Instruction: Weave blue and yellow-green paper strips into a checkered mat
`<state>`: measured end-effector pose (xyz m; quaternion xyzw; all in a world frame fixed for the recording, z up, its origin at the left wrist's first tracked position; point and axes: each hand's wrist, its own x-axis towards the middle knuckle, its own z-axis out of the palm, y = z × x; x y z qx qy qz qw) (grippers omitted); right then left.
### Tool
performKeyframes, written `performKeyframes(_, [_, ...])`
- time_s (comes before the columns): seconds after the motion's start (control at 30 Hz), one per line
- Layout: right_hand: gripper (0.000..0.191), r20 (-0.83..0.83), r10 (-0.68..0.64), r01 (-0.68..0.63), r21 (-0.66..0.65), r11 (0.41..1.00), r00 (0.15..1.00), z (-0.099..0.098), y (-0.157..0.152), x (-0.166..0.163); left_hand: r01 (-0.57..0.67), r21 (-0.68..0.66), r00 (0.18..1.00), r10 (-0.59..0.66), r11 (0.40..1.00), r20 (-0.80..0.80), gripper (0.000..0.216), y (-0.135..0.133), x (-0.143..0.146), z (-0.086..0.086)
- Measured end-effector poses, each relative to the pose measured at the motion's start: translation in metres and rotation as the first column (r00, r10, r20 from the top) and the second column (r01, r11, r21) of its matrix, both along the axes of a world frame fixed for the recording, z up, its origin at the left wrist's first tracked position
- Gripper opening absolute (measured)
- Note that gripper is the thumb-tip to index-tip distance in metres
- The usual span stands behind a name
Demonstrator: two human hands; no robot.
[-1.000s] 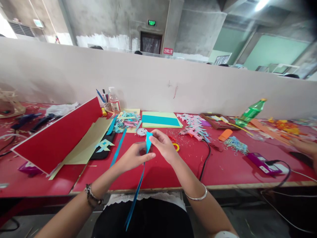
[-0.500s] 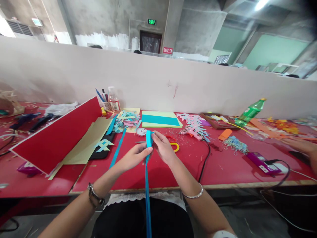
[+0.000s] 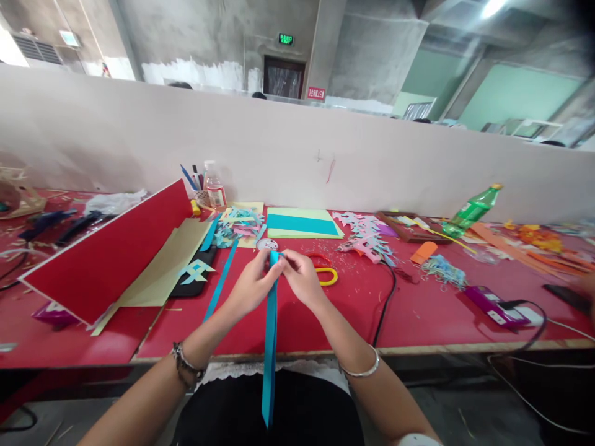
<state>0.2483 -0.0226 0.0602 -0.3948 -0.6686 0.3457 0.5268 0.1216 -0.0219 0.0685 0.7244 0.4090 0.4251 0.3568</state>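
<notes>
A long blue paper strip (image 3: 271,334) hangs from my fingers past the table's front edge, down over my lap. My left hand (image 3: 255,280) pinches its upper end, thumb pressed on the paper. From the other side my right hand (image 3: 304,279) pinches the same end, fingertips close to the left thumb. The top of the strip is partly hidden by the fingers. Just beyond my right hand lie scissors with yellow and red handles (image 3: 328,277). Behind my left hand is a small round white dish (image 3: 266,244). Another blue strip (image 3: 221,282) lies flat on the left.
Blue and yellow-green paper sheets (image 3: 304,224) lie ahead. A pink glue gun (image 3: 365,249) with a black cord is to the right. On the left lean a red board (image 3: 116,254) and tan card. A green bottle (image 3: 474,210) and purple power strip (image 3: 495,307) stand farther right.
The loop of blue strip standing above my fingertips has been drawn down, leaving only a short end showing. The hanging part now shows its lower end over my lap.
</notes>
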Motion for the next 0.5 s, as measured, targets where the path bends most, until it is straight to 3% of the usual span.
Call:
performKeyframes(0.2, [0.02, 0.046, -0.085, 0.084, 0.022, 0.996, 0.995, 0.006, -0.009, -0.001, -0.081, 0.071, 0.996, 0.078, 0.994, 0.043, 0.024, -0.003, 0.001, 0.002])
performKeyframes(0.33, [0.016, 0.005, -0.042, 0.042, -0.012, 0.999, 0.999, 0.014, -0.016, -0.005, 0.048, 0.087, 0.999, -0.047, 0.995, -0.019, 0.034, -0.011, 0.003, 0.006])
performKeyframes(0.5, [0.021, -0.175, 0.102, -0.132, -0.172, 0.976, 0.979, 0.016, -0.016, -0.006, 0.139, -0.03, 0.988, -0.137, 0.99, 0.076, 0.031, -0.012, 0.007, 0.003])
